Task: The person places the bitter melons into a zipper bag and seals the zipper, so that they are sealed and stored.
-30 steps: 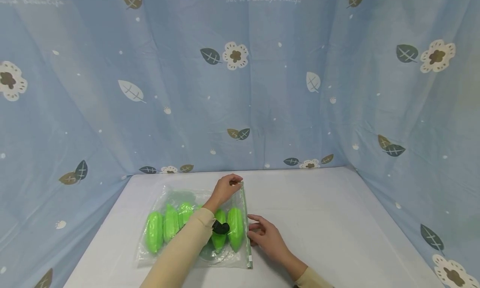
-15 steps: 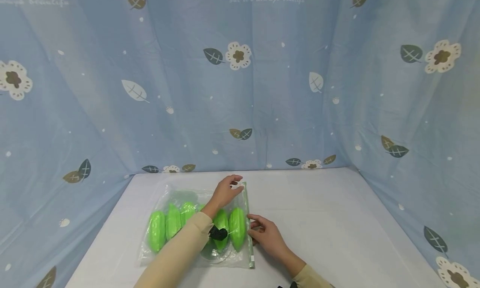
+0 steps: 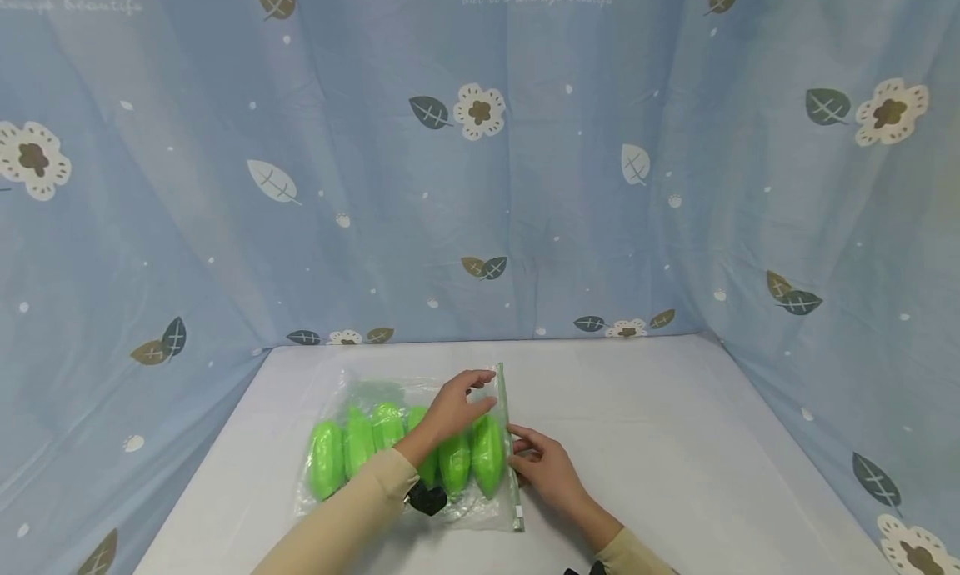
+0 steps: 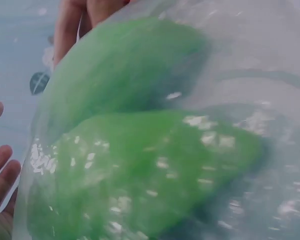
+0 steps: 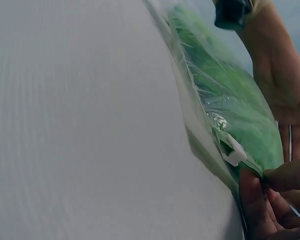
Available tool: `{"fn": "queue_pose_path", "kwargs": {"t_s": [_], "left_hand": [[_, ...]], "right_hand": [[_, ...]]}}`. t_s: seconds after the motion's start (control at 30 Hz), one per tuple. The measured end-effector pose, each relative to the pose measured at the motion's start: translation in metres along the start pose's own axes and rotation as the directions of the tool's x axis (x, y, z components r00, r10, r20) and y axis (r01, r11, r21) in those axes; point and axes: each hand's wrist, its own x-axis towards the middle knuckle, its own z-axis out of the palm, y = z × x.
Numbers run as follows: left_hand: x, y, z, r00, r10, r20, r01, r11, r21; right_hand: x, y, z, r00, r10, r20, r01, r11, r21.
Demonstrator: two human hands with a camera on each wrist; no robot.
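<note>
A clear zip bag (image 3: 480, 517) lies flat on the table with several bright green, elongated, ridged pieces (image 3: 326, 460) inside. Its green zip strip (image 3: 514, 500) runs along the right side. My right hand (image 3: 551, 473) pinches this strip near its middle; the right wrist view shows thumb and finger on it, close to a white slider (image 5: 233, 151). Over the bag's upper right part is my left hand (image 3: 452, 407), thumb and fingers spread apart and holding nothing. In the left wrist view its fingertips (image 4: 5, 172) stand beside the bulging bag, with the right hand behind.
The white table (image 3: 675, 442) stretches off to the right of the bag. A blue curtain (image 3: 375, 225) with leaves and flowers hangs behind the table and along both sides. A dark wrist-worn device (image 3: 427, 498) on the left arm covers part of the bag.
My left hand has come away from the strip's far end and moved nearer over the bag. The bag and my right hand have shifted slightly right, the pinch still on the strip.
</note>
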Motion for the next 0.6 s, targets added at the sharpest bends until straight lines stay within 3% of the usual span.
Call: {"fn": "queue_pose_path", "kwargs": {"t_s": [0.27,0.6], "left_hand": [[-0.014,0.004,0.004,1.000,0.000,0.009,0.000,0.999,0.046],[-0.029,0.003,-0.001,1.000,0.014,0.006,-0.014,0.998,0.069]], "right_hand": [[0.001,0.004,-0.011,0.999,0.026,-0.023,-0.026,1.000,-0.015],[-0.003,0.003,-0.022,0.996,0.049,-0.068,-0.052,0.997,-0.053]]}}
